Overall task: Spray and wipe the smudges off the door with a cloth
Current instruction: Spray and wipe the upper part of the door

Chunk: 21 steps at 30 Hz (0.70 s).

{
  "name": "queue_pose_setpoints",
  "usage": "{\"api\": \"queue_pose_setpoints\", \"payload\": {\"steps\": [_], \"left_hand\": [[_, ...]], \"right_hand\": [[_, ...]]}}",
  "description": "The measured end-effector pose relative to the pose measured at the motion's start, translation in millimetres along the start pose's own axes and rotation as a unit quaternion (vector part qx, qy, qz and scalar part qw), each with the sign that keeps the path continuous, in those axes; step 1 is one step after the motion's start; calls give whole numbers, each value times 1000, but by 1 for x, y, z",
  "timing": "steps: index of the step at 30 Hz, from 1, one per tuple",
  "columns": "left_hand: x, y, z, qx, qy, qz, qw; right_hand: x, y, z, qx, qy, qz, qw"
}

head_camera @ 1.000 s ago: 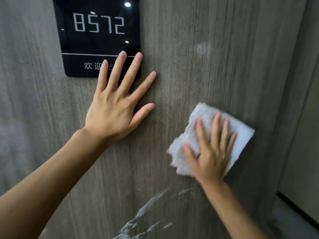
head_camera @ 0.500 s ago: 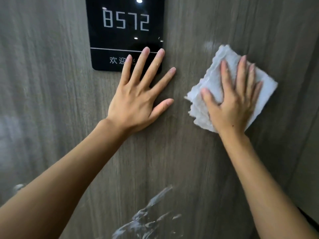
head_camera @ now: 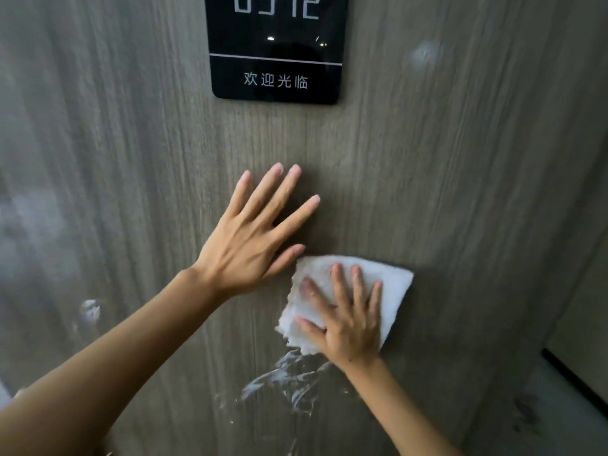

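**White smear lies just below the wiping hand**

Nearest the camera, low on the door (head_camera: pixel 460 179) and toward its bottom edge in view, a patch of white streaks (head_camera: pixel 286 380) spreads across the wood-grain face. It looks like spray or residue not yet wiped. Its streaks slant up to the right, and its upper end reaches the lower edge of the cloth (head_camera: pixel 388 284).

Just above that, the right hand (head_camera: pixel 345 320) lies flat on the cloth with straight, spread fingers, pressing the white folded square against the door without curling round it. The wrist points down toward the smear, so the streaks sit directly under the heel of this hand. The right hand is the nearer one to them by far; judging from this, a downward stroke, drifting a little left along the slant of the streaks, would carry the cloth over the patch.

Beside the cloth's upper left corner, the left hand (head_camera: pixel 253 238) is also flat on the door, fingers splayed and holding nothing, its thumb tip just beside the cloth's edge. It appears to brace rather than clean.

Farther out, a small pale smudge (head_camera: pixel 89 309) sits toward the door's left edge, beyond the left forearm, and another faint spot (head_camera: pixel 424 54) lies toward the upper right. Farthest, at the top edge, a black number plate (head_camera: pixel 276 70) is fixed to the door, well above both hands.
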<state>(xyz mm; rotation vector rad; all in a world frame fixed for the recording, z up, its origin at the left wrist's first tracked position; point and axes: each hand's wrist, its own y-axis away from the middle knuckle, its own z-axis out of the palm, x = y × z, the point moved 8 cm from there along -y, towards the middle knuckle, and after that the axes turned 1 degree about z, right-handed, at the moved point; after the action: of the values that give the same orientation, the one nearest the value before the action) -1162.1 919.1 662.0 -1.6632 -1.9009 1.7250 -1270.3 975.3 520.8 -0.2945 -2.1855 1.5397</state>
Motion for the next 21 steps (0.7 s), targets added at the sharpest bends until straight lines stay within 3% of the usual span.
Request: {"api": "queue_pose_setpoints", "payload": {"steps": [2,6,9,10,13,16,18,21], "left_hand": [[1,16,13,-14,-11,0,1000],[1,28,25,-18,-35,10,999],[1,27,23,-6,-27,11,1000],[1,27,22,-5,-25,11,1000],[1,28,23,-3,-24,10,1000],[1,29,23,3,-29,11,1000],[1,28,24,6,-28,13,1000],[1,29,25,4,-28,13,1000]], "right_hand": [[-29,38,14,-33,24,-98,994],[-51,81,25,-47,80,-313,945],[-28,60,19,-50,50,-338,938],[-13,40,13,-43,31,-298,953],[55,-39,-19,37,3,-63,997],[102,-97,-42,84,12,116,990],[108,-113,-48,103,17,189,976],[89,-104,-43,98,20,223,970]]}}
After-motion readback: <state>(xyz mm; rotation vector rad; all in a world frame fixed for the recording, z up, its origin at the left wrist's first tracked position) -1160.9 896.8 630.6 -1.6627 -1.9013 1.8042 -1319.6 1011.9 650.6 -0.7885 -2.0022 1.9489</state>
